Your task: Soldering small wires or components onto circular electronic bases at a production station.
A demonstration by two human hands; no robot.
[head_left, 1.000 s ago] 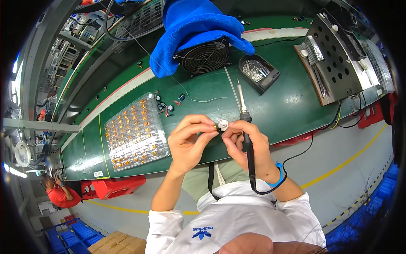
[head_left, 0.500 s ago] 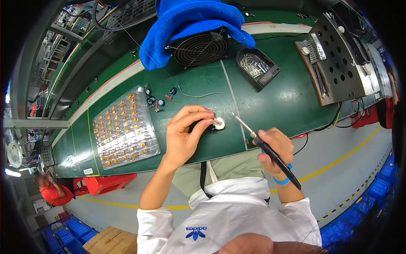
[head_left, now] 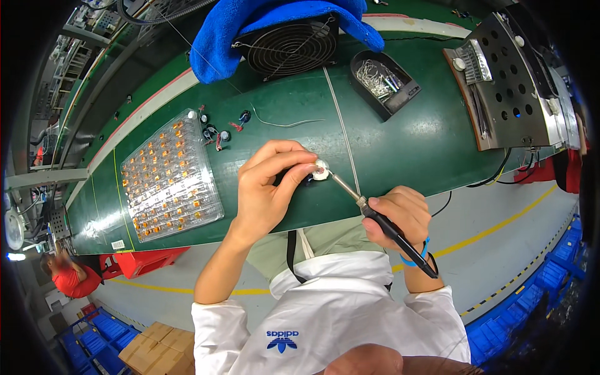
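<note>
My left hand (head_left: pixel 273 181) is closed in a pinch over the green bench, its fingertips on a small round white part (head_left: pixel 320 170). Much of that part and whatever wire is pinched there lie hidden behind the fingers. A black-handled soldering iron (head_left: pixel 389 229) rests in my right hand (head_left: pixel 402 219), fingers wrapped round the grip. Its metal tip meets or nearly meets the right edge of the white part. Left of my left hand lies a clear plastic tray (head_left: pixel 172 178) holding many small copper-coloured pieces in rows.
Small wired components (head_left: pixel 215 134) lie beside the tray, near a thin loose wire (head_left: pixel 284 124). A black fan (head_left: pixel 290 50) with a blue towel (head_left: pixel 212 50) over it stands at the back. Right of it are a black bin (head_left: pixel 384 87) of metal bits and a perforated metal box (head_left: pixel 509 81).
My right hand has brought the soldering iron left and down, so its tip now reaches the white part. My left hand keeps its pinch. The whole view has shifted slightly.
</note>
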